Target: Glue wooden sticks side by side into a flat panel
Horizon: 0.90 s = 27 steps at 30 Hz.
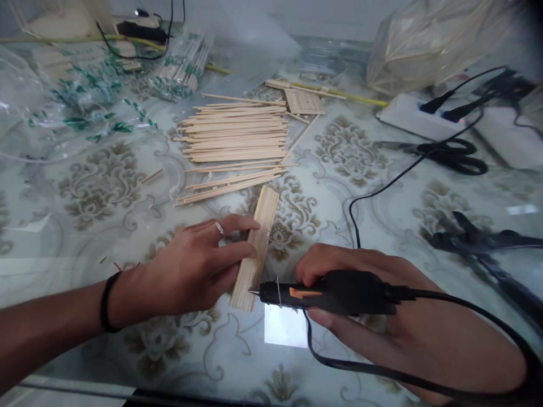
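Note:
A narrow panel of wooden sticks point(259, 240), laid side by side, lies slantwise on the table. My left hand point(199, 260) grips it from the left, two fingers on top and the thumb side at its edge. My right hand point(360, 316) is wrapped round a black hot glue gun point(335, 291) with an orange mark. The gun's metal nozzle points left and meets the panel's right edge near its lower end. Beyond the panel, loose round sticks point(237, 133) lie in a rough stack, a few apart from the rest.
A small square of joined sticks point(304, 102) lies behind the stack. Scissors point(449, 152), pliers point(487, 249) and a white power strip point(418, 116) are on the right. The gun's black cord crosses there. Plastic wrappers point(91, 93) and bagged sticks point(180, 62) fill the back left.

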Each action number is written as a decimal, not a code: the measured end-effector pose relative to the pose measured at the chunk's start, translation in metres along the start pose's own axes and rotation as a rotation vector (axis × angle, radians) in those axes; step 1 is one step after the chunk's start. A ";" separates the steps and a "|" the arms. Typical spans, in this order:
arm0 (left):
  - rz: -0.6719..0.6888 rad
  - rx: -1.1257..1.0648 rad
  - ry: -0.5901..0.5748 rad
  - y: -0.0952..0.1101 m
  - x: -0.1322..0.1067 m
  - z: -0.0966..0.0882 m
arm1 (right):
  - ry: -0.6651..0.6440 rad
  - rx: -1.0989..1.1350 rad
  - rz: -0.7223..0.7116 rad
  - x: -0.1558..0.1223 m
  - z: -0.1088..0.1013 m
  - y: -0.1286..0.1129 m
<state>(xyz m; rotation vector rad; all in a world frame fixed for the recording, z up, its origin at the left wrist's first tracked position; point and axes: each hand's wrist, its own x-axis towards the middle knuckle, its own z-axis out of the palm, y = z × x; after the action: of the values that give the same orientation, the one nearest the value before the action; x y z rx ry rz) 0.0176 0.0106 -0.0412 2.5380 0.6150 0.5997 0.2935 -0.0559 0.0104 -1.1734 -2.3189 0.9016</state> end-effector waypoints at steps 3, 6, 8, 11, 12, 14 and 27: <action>0.007 0.000 0.012 0.000 0.001 0.000 | -0.003 -0.003 -0.011 -0.004 0.001 0.001; 0.015 0.010 0.015 0.001 0.001 -0.001 | -0.031 -0.001 0.004 -0.005 0.001 0.000; 0.009 0.012 0.013 0.001 0.001 0.000 | -0.049 0.001 0.022 -0.004 0.001 -0.001; 0.002 0.009 0.013 0.000 0.000 0.000 | -0.024 0.009 0.020 -0.002 -0.001 -0.002; 0.001 0.010 0.013 0.000 0.000 0.001 | -0.015 0.010 0.017 -0.001 -0.002 -0.002; 0.003 0.011 0.011 0.000 0.000 0.001 | -0.019 0.005 0.020 0.000 -0.002 -0.003; -0.002 -0.005 0.003 0.000 -0.001 0.000 | -0.037 -0.038 0.047 0.000 -0.004 -0.007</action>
<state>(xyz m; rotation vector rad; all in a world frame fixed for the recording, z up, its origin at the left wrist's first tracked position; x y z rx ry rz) 0.0171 0.0103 -0.0413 2.5319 0.6161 0.6034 0.2918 -0.0574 0.0178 -1.2417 -2.3565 0.9057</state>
